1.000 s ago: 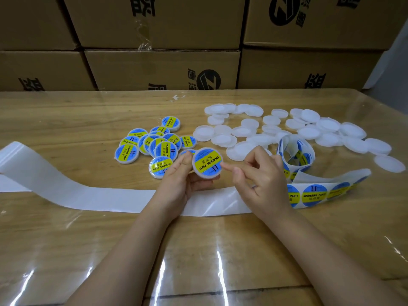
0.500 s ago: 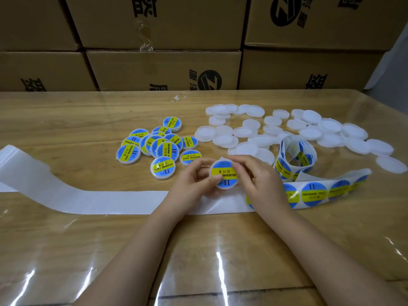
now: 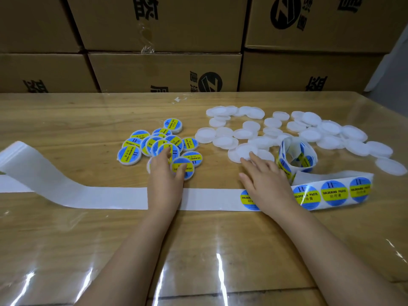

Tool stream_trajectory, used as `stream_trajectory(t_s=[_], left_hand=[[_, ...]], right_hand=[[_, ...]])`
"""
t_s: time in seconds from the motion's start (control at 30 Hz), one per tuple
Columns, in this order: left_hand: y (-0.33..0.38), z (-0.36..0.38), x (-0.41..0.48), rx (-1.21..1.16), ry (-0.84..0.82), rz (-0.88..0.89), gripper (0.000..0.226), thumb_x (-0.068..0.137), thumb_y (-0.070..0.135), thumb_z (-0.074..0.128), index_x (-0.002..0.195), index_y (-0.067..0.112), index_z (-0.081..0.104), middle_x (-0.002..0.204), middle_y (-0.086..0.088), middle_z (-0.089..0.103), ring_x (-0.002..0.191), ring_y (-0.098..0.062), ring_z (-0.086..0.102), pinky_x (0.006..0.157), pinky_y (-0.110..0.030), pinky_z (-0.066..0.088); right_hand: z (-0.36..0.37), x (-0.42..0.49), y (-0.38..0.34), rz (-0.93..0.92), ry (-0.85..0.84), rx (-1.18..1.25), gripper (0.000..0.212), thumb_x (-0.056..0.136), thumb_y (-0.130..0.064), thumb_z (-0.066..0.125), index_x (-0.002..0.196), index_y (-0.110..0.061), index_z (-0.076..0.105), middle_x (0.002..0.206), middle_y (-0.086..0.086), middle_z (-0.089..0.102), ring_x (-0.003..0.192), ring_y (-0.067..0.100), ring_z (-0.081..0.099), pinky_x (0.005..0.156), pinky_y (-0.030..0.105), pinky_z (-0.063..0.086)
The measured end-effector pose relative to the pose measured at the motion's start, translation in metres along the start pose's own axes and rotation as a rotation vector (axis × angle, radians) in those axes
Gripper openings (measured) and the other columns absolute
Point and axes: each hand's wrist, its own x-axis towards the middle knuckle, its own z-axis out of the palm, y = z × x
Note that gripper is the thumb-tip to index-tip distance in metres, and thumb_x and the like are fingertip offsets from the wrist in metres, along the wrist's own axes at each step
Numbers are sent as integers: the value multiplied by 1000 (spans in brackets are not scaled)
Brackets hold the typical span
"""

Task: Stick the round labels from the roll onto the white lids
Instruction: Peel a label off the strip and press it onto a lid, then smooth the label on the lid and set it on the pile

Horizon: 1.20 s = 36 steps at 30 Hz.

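Note:
My left hand (image 3: 166, 177) lies flat at the near edge of the pile of labelled lids (image 3: 129, 155), its thumb resting on the nearest blue-and-yellow labelled lid (image 3: 186, 167). With straight fingers, my right hand (image 3: 266, 180) reaches over the strip, and its fingertips touch a plain white lid (image 3: 239, 152). Several white lids (image 3: 309, 129) are spread across the right of the table. The label roll (image 3: 297, 155) stands curled just right of my right hand. Its strip of round labels (image 3: 335, 193) runs along the table, and my right wrist partly hides one label.
Empty white backing paper (image 3: 88, 196) trails left across the wooden table (image 3: 66, 250), which has a glossy clear cover. Stacked cardboard boxes (image 3: 163, 71) stand along the table's far edge. A small white scrap (image 3: 177, 99) lies near the boxes.
The labelled lid I held in both hands now lies by the labelled pile under my left thumb. My right hand has let go and moved right and forward to a white lid.

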Motion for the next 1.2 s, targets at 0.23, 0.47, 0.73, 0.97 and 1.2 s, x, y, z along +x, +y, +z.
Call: stream_trajectory(t_s=[0.23, 0.47, 0.73, 0.97, 1.2], left_hand=[[13, 1, -14, 401, -2, 324, 21, 85, 14, 62, 105, 11, 68, 104, -8, 64, 97, -34, 53, 79, -40, 38], [13, 1, -14, 398, -72, 273, 29, 91, 22, 54, 118, 12, 59, 107, -6, 65, 99, -29, 56, 80, -41, 45], [17, 6, -19, 46, -286, 466, 40, 88, 18, 66, 127, 15, 57, 126, 6, 59, 116, -10, 54, 95, -28, 43], [18, 4, -18, -102, -371, 344, 20, 90, 13, 62, 85, 31, 57, 80, 11, 55, 68, 1, 53, 66, -9, 38], [16, 4, -13, -209, -477, 34, 10, 96, 26, 53, 90, 25, 61, 57, 6, 67, 59, -1, 62, 58, -10, 39]], right_hand=[[2, 1, -2, -8, 105, 14, 39, 98, -43, 38, 132, -26, 48, 128, -3, 47, 120, 20, 38, 96, 33, 30], [1, 3, -2, 29, 132, 0, 24, 96, -32, 47, 115, -26, 60, 108, -4, 56, 107, 20, 43, 85, 29, 34], [-4, -5, -17, -203, 139, 585, 9, 94, -9, 53, 90, -15, 59, 110, -7, 61, 106, 12, 51, 92, 29, 37], [-12, -9, -24, -140, 26, 1036, 19, 96, -7, 50, 83, -21, 55, 71, -16, 56, 67, -5, 50, 65, 11, 38], [-15, -6, -12, -39, 253, 235, 28, 97, -19, 36, 120, -17, 52, 71, -7, 55, 70, 18, 51, 72, 33, 35]])
